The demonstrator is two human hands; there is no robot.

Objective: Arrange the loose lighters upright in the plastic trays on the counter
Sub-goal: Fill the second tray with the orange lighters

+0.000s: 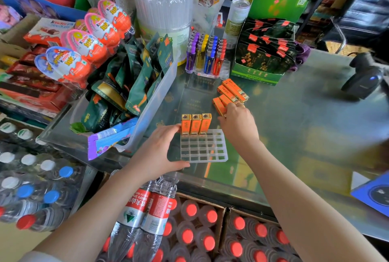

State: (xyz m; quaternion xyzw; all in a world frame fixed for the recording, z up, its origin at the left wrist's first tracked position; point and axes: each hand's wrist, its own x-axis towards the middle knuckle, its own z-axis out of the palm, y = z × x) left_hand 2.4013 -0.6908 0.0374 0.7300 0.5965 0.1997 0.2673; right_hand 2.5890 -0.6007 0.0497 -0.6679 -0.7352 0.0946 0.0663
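Observation:
A clear plastic grid tray point(205, 152) lies on the glass counter. Three orange lighters point(196, 124) stand upright in its far row. My left hand point(160, 150) grips the tray's left edge, thumb at the near corner and fingers by the leftmost lighter. Several loose orange lighters point(232, 91) lie flat in a pile behind and to the right. My right hand point(239, 123) reaches over the pile's near end and its fingers curl on a loose orange lighter point(219, 107). At the back stands a second tray point(207, 73) filled with purple, yellow, blue and red lighters.
A clear bin of green snack packets point(134, 85) borders the tray on the left. A green display box of tea packets point(265, 55) stands at the back right, a black barcode scanner point(366, 76) further right. Bottled water crates sit below the counter's front edge.

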